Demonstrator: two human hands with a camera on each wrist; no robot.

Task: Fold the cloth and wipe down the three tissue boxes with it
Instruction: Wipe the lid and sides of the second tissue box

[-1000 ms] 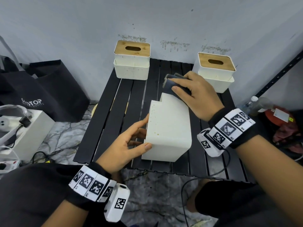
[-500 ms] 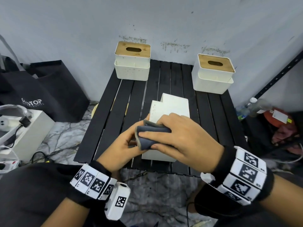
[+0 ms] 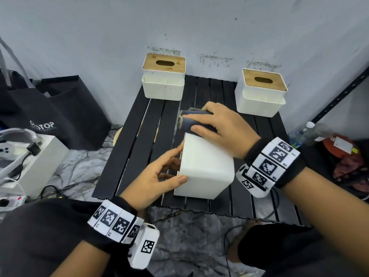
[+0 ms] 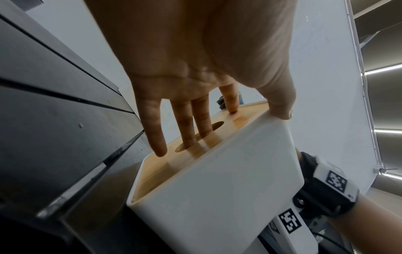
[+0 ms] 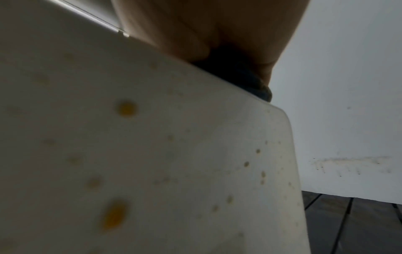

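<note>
One white tissue box (image 3: 207,166) lies on its side in the middle of the black slatted table (image 3: 135,146). My left hand (image 3: 175,162) holds its left end, thumb on the upper face, fingers against the wooden lid (image 4: 239,120), two of them in the slot. My right hand (image 3: 191,122) grips a folded dark cloth (image 3: 186,124) and presses it on the box's far top edge. The right wrist view shows yellow spots on the box's side (image 5: 152,154) below the cloth (image 5: 256,86). Two more tissue boxes stand upright at the back left (image 3: 163,76) and back right (image 3: 259,92).
A black bag (image 3: 60,116) and a white case with cables (image 3: 34,156) sit on the floor to the left. A bottle (image 3: 305,132) and red items (image 3: 343,152) lie to the right beside a black shelf rail (image 3: 339,96). A wall closes the back.
My right hand drew the cloth from the box's far end to its near end, then pushed it back to the far end. The left hand kept its hold.
</note>
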